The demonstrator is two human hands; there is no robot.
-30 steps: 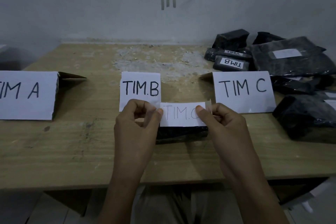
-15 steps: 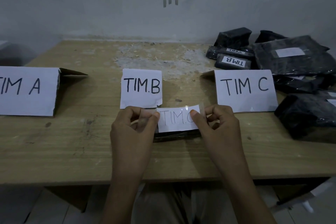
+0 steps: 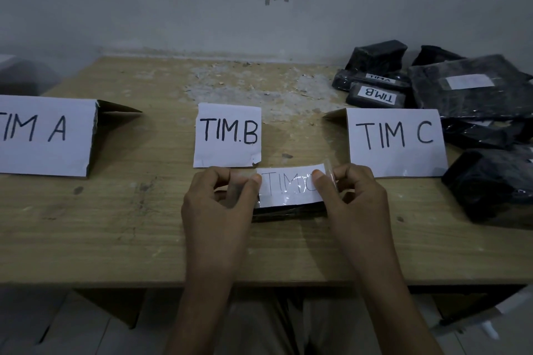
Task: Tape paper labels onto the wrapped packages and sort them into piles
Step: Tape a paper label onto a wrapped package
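Label (image 3: 290, 189) between left hand (image 3: 216, 210), right hand (image 3: 357, 202)

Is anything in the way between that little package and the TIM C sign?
Nothing visible is. The black package, with its TIM.C label, sits between the left hand and the right hand; only the right hand and table top lie between it and the TIM C sign. Another wrapped package lies off to that sign's right.

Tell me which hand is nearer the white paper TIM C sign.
Right. The right hand sits before the lower-left corner of the white TIM C sign; the left hand is farther left, below the white TIM.B card.
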